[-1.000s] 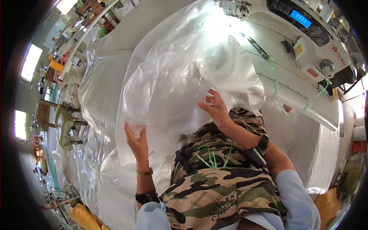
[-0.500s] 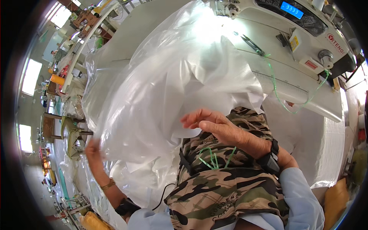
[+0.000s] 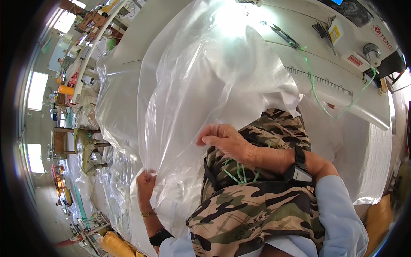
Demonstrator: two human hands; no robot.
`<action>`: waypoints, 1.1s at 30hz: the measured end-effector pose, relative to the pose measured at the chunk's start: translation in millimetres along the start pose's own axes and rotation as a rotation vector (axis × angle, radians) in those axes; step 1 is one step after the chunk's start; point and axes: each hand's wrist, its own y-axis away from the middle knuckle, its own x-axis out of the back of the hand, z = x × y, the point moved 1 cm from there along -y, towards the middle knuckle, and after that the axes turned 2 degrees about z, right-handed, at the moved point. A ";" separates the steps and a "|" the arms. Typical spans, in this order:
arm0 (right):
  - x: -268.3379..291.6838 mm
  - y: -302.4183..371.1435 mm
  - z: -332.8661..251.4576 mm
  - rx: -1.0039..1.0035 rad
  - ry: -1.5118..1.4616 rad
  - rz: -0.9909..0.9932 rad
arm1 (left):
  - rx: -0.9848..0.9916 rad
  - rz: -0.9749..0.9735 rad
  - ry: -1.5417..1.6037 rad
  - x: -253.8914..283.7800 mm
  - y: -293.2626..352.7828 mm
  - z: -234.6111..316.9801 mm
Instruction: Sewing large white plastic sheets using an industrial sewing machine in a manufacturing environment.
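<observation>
Translucent plastic sheet (image 3: 201, 98) — the biggest thing in view — drapes from the white sewing table (image 3: 171, 25) toward the lap, its long axis running from upper right down to lower left. It lies ahead of and between both hands, its near edge hanging over the camouflage apron (image 3: 252, 214).

Left hand (image 3: 146, 182) sits low at the sheet's lower-left edge, fingers pinched shut on the plastic, so it is the nearer hand to the hanging end.

Right hand (image 3: 224, 139) is higher, at the sheet's near edge over the apron; fingers curled and pointing left, touching the film — whether they clamp it I cannot tell.

Beyond the sheet: sewing machine (image 3: 364, 34), green thread (image 3: 317, 94), small scissors (image 3: 284, 36), well apart from both hands.
</observation>
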 end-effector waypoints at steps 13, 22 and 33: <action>-1.3 34.0 12.4 0.243 0.262 0.077 | -0.803 -0.230 0.192 -66.6 -14.0 271.0; -1.7 36.3 13.0 0.437 0.552 0.092 | -0.428 -0.382 0.470 -120.7 -35.6 248.8; 37.2 41.3 -3.2 0.091 0.289 0.048 | -0.230 -0.510 0.669 -117.4 -33.9 242.4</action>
